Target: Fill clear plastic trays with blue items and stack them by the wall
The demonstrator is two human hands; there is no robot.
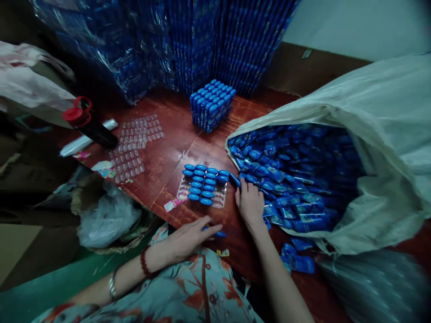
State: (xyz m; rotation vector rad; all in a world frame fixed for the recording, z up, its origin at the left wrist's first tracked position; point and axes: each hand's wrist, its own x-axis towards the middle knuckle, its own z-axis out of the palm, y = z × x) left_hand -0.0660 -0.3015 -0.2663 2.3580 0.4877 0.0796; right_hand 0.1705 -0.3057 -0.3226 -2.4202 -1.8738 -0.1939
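My left hand (190, 235) rests near the table's front edge, its fingers closed over a small blue bottle (218, 233) that sticks out past the fingertips. By the mouth of the sack, my right hand (251, 204) has its fingertips curled on another blue bottle (235, 180), which lies tilted. Between and beyond the hands sits a clear plastic tray (219, 199) with oval pockets. Blue bottles (204, 181) stand in its middle rows and along its far edge, and some side pockets hold none.
An open white sack (373, 197) full of blue bottles (292, 175) lies at right. A filled block of bottles (212, 105) stands behind the tray, before tall wrapped stacks (202, 40). At left are clear trays (126, 163) and a black bottle with a red lid (79, 114).
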